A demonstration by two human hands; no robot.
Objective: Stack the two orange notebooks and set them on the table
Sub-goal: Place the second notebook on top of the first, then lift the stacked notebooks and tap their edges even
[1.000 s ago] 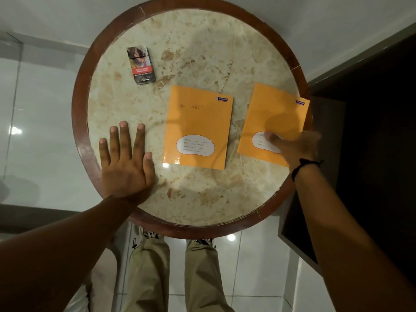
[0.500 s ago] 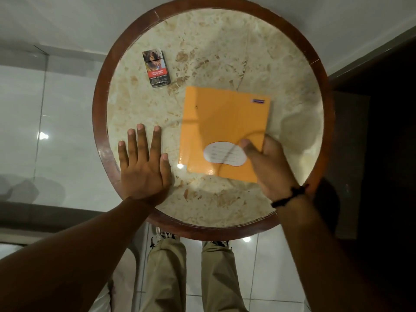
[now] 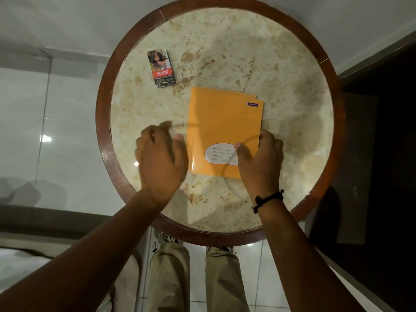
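Two orange notebooks lie stacked on the round marble table (image 3: 292, 70). The top notebook (image 3: 222, 127) has a white label near its lower edge; only a thin strip of the lower notebook (image 3: 254, 95) shows at the far right corner. My right hand (image 3: 258, 163) grips the stack's near right corner, thumb on the label, fingers around the right edge. My left hand (image 3: 161, 158) hovers blurred just left of the stack, fingers loosely curled, holding nothing; whether it touches the left edge is unclear.
A cigarette pack (image 3: 161, 68) lies on the table's far left, apart from the notebooks. The table has a dark wooden rim (image 3: 102, 122). My legs (image 3: 171, 275) stand below its near edge on white floor tiles. A dark cabinet (image 3: 382, 154) is at the right.
The right hand slid the right notebook onto the middle one and now holds the stack's corner. The left hand lifted off the table and moved right toward the stack.
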